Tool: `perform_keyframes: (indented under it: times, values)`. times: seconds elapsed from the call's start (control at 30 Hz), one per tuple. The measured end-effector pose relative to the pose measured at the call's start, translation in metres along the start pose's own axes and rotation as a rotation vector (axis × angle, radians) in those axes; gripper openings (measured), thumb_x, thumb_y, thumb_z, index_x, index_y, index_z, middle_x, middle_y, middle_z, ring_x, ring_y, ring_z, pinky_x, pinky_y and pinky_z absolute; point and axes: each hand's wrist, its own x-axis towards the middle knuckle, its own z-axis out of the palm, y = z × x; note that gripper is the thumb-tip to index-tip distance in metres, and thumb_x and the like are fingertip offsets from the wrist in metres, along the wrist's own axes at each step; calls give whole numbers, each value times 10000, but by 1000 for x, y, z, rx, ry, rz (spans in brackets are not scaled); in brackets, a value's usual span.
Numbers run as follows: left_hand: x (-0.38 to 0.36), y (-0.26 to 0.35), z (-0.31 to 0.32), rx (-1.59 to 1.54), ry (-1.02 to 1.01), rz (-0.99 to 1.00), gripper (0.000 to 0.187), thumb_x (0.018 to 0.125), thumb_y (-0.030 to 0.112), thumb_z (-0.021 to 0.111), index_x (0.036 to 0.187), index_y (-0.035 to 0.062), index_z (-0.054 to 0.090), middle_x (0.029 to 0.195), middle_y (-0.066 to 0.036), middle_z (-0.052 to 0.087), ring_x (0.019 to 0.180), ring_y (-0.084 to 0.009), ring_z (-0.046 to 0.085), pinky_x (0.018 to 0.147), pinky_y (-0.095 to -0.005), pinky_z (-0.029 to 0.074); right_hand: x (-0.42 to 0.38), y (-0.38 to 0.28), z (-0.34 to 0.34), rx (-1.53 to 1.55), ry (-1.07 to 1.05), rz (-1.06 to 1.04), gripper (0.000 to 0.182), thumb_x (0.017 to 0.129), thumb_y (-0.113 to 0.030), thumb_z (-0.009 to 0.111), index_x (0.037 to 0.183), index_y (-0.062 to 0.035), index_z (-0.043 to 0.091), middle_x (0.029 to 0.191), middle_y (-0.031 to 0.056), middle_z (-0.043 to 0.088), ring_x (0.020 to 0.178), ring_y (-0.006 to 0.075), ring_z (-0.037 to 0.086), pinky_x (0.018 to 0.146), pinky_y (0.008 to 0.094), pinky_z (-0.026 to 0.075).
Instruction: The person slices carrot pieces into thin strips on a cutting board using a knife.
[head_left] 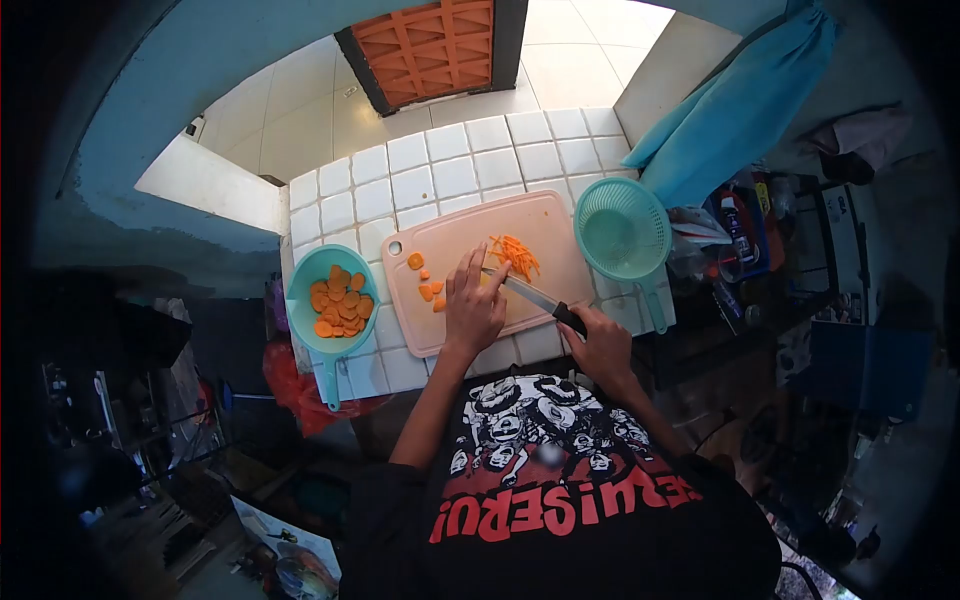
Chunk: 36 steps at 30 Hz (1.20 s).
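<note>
My right hand (600, 346) is wrapped round the black handle of a knife (535, 297), whose blade points up and left across the pink cutting board (440, 240). My left hand (475, 303) is on the board by the blade's tip, fingers bent down; what lies under its fingertips is hidden. Just beyond the blade is a pile of thin carrot strips (514, 256). Several carrot pieces (426, 292) lie on the board to the left of my left hand, with a round carrot slice (415, 261) above them.
A green strainer (296, 284) holding carrot slices stands left of the board. Another green strainer (620, 228), without carrots, is at its right. White tiles (405, 152) surround the board. A blue curtain (735, 100) hangs at the right; a red plastic bag (290, 385) is at the left edge.
</note>
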Motion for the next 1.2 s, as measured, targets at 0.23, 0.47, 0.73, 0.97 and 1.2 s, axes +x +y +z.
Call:
perform_keyframes:
  times: [0.23, 0.47, 0.73, 0.97, 1.2]
  values:
    - [-6, -8, -5, -81, 21, -59, 568, 818, 94, 598, 1381, 162, 631, 1563, -178, 424, 1463, -345, 357, 1179, -480, 281, 4, 11, -6, 9, -80, 22, 313, 938, -358, 698, 1123, -106, 675, 968, 148, 720, 891, 390, 708, 747, 507, 544]
    - [-10, -6, 0, -35, 15, -41, 534, 832, 105, 610, 1364, 153, 640, 1557, -175, 434, 1456, -350, 367, 1185, -479, 278, 14, 9, -6, -10, -110, -38, 323, 936, -367, 699, 1118, -100, 683, 952, 152, 722, 896, 388, 708, 760, 506, 541]
    - [-23, -28, -11, -58, 260, -305, 419, 896, 105, 606, 1308, 29, 615, 1312, -194, 578, 1290, -376, 493, 1117, -484, 375, 28, 8, -9, 110, -239, 52, 335, 977, -374, 642, 1090, -62, 693, 876, 217, 715, 845, 422, 694, 754, 523, 528]
    - [-27, -52, -13, 11, 393, -492, 362, 883, 68, 644, 1238, 0, 628, 1134, -170, 612, 1121, -365, 545, 1022, -475, 433, 38, 12, 14, 207, -466, -61, 373, 1025, -391, 554, 1078, -47, 688, 867, 242, 704, 856, 436, 689, 751, 538, 518]
    - [-31, -51, -19, -13, 329, -616, 379, 879, 70, 650, 1250, -2, 637, 1048, -157, 597, 1034, -343, 562, 951, -465, 466, 40, 9, 8, 126, -346, 116, 378, 1030, -385, 542, 1010, -33, 678, 856, 244, 699, 859, 447, 682, 748, 545, 512]
